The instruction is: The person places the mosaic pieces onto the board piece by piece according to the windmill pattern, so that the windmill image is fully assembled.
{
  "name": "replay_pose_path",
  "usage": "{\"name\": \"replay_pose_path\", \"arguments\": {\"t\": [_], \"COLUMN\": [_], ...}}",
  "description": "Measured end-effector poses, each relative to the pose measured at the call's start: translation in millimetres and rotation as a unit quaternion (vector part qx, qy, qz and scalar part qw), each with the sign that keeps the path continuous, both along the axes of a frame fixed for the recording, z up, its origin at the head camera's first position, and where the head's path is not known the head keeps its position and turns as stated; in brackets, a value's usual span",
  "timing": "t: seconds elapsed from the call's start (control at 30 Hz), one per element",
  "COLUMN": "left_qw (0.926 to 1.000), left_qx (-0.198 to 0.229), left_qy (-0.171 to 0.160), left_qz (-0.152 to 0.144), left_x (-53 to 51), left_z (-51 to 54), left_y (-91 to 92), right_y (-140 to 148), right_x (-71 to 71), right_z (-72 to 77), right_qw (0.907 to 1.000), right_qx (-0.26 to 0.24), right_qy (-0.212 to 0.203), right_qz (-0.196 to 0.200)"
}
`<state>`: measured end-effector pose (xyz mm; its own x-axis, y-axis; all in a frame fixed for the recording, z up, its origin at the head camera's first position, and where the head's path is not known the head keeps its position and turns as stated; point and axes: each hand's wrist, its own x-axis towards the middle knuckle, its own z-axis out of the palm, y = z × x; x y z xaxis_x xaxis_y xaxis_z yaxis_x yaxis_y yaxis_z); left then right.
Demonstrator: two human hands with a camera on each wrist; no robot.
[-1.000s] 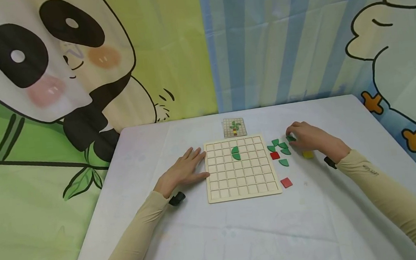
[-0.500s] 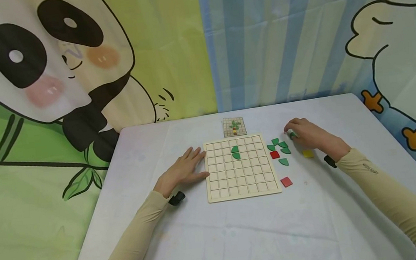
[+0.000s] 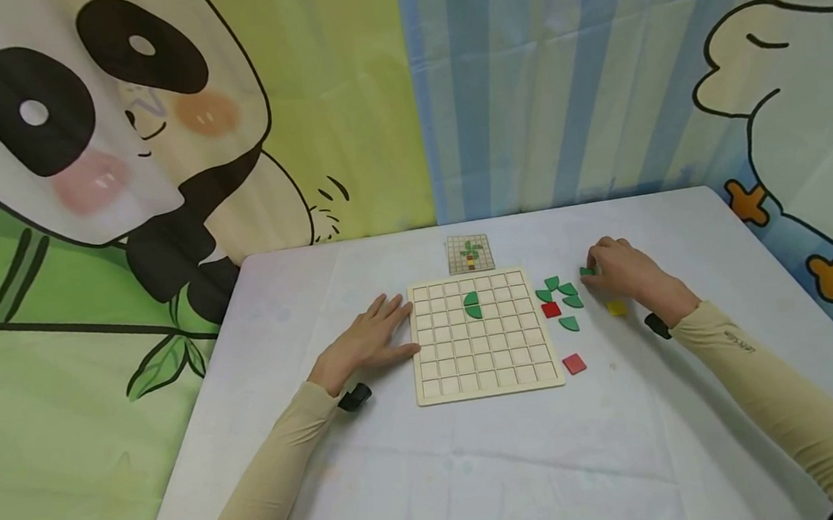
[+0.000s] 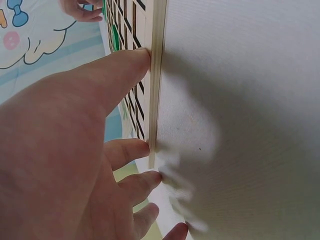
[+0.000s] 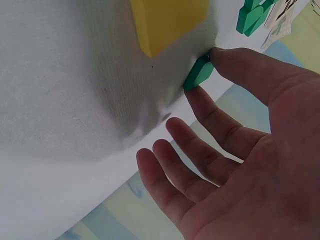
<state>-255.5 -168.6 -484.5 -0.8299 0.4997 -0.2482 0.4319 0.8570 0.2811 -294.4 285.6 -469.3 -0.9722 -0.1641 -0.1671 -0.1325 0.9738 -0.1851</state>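
Right hand (image 3: 626, 268) pinches a smooth green tile (image 5: 200, 72) — left hand (image 3: 364, 342), spread, touches a gridded wooden board (image 3: 486, 356).

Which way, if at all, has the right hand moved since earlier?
Yes, slightly: in the head view, the right hand has shifted right, away from the board.

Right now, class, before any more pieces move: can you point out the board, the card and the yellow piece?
Board (image 3: 485, 342): head view, bare squares near its middle.
Card (image 3: 470, 254): head view, middle of its printed face.
Yellow piece (image 5: 174, 22): right wrist view, its broad face.
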Motion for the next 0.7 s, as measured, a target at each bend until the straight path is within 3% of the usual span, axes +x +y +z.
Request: {"name": "replay_pose_path", "arguments": {"t": [0.7], "left_qw": [1.0], "left_qx": [0.006], "left_qy": [-0.003], "left_qz": [0.001], "left_x": [1.7], "left_z": [2.6], "left_y": [0.5], "right_y": [0.9], "right_x": [-3.5], "right_z": [-3.2], "right_qw": [0.9998], "right_qx": [0.009], "right_qy": [0.001], "right_qz": [0.019]}}
